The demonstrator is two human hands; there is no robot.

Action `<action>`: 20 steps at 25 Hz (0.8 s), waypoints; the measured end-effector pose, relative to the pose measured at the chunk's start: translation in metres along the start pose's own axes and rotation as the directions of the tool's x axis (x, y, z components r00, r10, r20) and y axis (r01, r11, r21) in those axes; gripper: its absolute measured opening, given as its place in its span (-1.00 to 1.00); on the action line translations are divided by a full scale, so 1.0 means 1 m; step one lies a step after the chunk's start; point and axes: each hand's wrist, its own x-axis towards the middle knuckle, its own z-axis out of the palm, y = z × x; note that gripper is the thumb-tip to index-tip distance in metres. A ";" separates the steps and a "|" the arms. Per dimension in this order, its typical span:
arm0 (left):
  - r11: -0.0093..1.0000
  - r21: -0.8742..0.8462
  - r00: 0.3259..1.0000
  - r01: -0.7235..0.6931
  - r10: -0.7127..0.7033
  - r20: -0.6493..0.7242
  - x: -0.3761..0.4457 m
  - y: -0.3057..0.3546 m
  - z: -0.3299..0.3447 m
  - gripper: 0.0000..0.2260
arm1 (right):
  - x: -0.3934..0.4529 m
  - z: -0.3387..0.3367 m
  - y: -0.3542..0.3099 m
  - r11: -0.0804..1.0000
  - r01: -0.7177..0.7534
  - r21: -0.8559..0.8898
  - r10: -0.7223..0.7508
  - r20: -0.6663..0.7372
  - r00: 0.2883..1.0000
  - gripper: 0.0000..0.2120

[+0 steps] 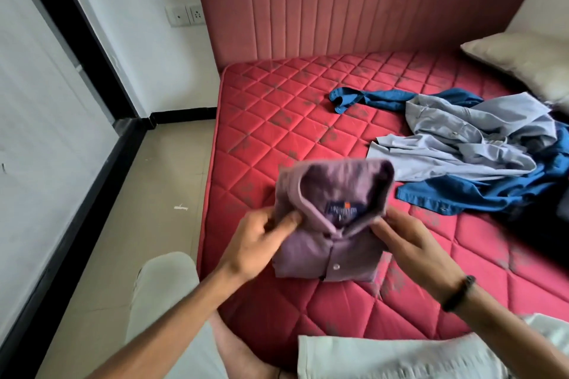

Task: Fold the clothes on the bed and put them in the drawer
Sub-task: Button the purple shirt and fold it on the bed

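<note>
Holding the folded purple shirt (331, 224) by its collar, you have it near the bed's (277, 120) front-left edge. Your left hand (261, 240) pinches cloth beside the collar; your right hand (409, 240) rests its fingers on the other side, though I cannot tell whether they curl round it. Expect it light, soft and floppy, so slide both hands under the folded sides. The blue and grey clothes (462, 144) lie heaped toward the right edge.

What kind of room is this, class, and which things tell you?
Most likely a bedroom: a red quilted mattress against a padded headboard, a pillow, and loose shirts lying on the bed.
</note>
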 end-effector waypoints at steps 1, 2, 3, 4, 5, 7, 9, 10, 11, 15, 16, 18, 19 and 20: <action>0.998 -0.021 0.993 0.052 -0.054 -0.107 0.024 -0.009 0.006 -0.64 | 0.026 0.008 0.005 0.998 -0.060 -0.004 0.059 -0.075 0.995 -0.64; 0.988 -0.060 0.972 0.143 -0.151 -0.181 0.045 -0.022 0.011 -0.62 | 0.048 0.016 0.017 0.992 -0.126 -0.022 0.122 -0.149 0.981 -0.66; 0.956 -0.133 0.936 0.262 -0.285 -0.208 0.064 -0.039 0.016 -0.61 | 0.064 0.025 0.031 0.978 -0.205 -0.031 0.194 -0.202 0.960 -0.66; 0.894 -0.205 0.881 0.398 -0.435 -0.186 0.075 -0.057 0.021 -0.57 | 0.074 0.034 0.050 0.956 -0.292 -0.037 0.276 -0.234 0.932 -0.64; 0.833 -0.248 0.831 0.495 -0.537 -0.146 0.079 -0.077 0.024 -0.49 | 0.075 0.043 0.069 0.927 -0.372 -0.043 0.350 -0.253 0.902 -0.58; 0.780 -0.274 0.786 0.562 -0.607 -0.116 0.069 -0.103 0.027 -0.35 | 0.070 0.054 0.107 0.896 -0.436 -0.079 0.400 -0.283 0.872 -0.52; 0.810 -0.206 0.814 0.549 -0.574 -0.086 0.055 -0.101 0.028 -0.37 | 0.072 0.056 0.123 0.883 -0.463 -0.082 0.416 -0.321 0.851 -0.57; 0.826 -0.133 0.827 0.547 -0.558 -0.067 0.046 -0.098 0.028 -0.41 | 0.074 0.056 0.121 0.873 -0.478 -0.095 0.425 -0.331 0.842 -0.63; 0.828 -0.079 0.828 0.554 -0.559 -0.050 0.040 -0.094 0.027 -0.44 | 0.077 0.056 0.115 0.867 -0.482 -0.124 0.416 -0.353 0.838 -0.69; 0.868 -0.017 0.867 0.496 -0.494 0.058 0.019 -0.078 0.026 -0.44 | 0.079 0.066 0.083 0.901 -0.363 -0.237 0.198 -0.520 0.831 -0.76; 0.885 0.062 0.887 0.461 -0.462 0.015 0.012 -0.078 0.029 -0.44 | 0.076 0.071 0.081 0.897 -0.361 -0.254 0.180 -0.536 0.824 -0.77; 0.878 0.101 0.882 0.469 -0.460 -0.103 -0.001 -0.084 0.033 -0.42 | 0.071 0.080 0.085 0.836 -0.455 -0.307 0.264 -0.502 0.823 -0.79; 0.868 0.064 0.865 0.493 -0.481 -0.143 -0.005 -0.087 0.034 -0.42 | 0.072 0.083 0.090 0.788 -0.521 -0.328 0.339 -0.477 0.811 -0.79; 0.848 0.038 0.840 0.529 -0.516 -0.167 -0.006 -0.090 0.034 -0.44 | 0.074 0.083 0.093 0.747 -0.571 -0.339 0.401 -0.456 0.795 -0.78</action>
